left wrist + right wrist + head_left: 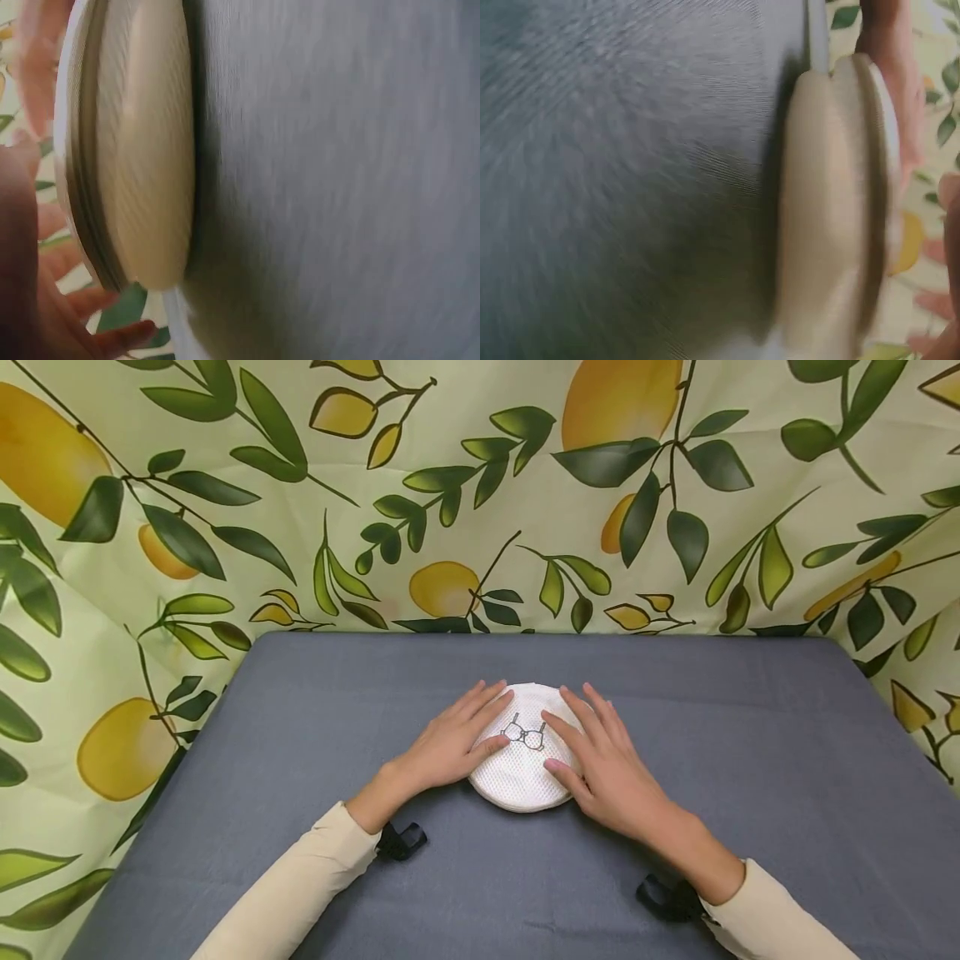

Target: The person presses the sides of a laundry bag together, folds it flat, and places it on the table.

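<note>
A round white mesh laundry bag [517, 781] lies on the grey table, with a small line drawing like a bra on its top. My left hand [448, 745] is over its left side, fingers fairly straight and spread, thumb near the drawing. Over the right side is my right hand [618, 777], its fingers extended and apart. From the side, in the left wrist view, the bag [154, 150] bulges below a seamed rim, with my left hand [45, 300] beside it. The right wrist view is blurred and shows the bag [821, 210] edge-on.
The grey padded table [360, 693] extends around the bag on all sides. Behind it hangs a cream cloth [480, 485] printed with lemons and leaves, which also runs along the left and right sides. Black straps [401, 842] sit at my wrists.
</note>
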The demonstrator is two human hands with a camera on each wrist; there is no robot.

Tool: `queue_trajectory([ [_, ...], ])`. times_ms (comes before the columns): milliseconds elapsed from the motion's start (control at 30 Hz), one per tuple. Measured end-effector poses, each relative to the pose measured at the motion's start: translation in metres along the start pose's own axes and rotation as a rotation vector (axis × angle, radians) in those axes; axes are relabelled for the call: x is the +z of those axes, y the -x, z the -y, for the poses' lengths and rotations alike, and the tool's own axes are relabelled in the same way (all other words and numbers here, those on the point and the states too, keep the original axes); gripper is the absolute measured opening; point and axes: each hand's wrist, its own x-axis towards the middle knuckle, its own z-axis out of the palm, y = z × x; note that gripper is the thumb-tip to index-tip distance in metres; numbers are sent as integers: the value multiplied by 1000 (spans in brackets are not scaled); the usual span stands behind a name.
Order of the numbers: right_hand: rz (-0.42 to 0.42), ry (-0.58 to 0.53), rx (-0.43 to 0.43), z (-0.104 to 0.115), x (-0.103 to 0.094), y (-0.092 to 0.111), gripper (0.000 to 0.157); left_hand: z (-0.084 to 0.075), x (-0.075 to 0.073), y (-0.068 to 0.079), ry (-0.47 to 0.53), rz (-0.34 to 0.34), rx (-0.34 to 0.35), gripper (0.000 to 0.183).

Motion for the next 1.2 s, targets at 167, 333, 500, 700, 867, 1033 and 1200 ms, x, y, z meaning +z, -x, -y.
queue_trajectory([
  [167, 37, 24, -355, 12, -11, -1, 47, 8, -13, -21, 24, -41, 146, 46],
  [333, 147, 31, -628, 20, 1, -8, 44, 11, -19, -54, 83, -10, 376, 42],
  [500, 238, 77, -774, 16, 17, -19, 55, 13, -12, -75, 141, 140, 478, 44],
  [700, 337, 115, -884, 5, 24, -26, 66, 12, 2, -84, 102, 255, 568, 46],
  [867, 366, 104, -920, -2, 30, -34, 70, 13, 12, -87, 63, 290, 574, 47],
  [1033, 402, 110, -927, -7, 35, -36, 74, 16, 19, -88, 84, 318, 534, 47],
  [1200, 432, 55, -908, -11, 38, -37, 78, 18, 23, -89, 91, 320, 516, 46],
])
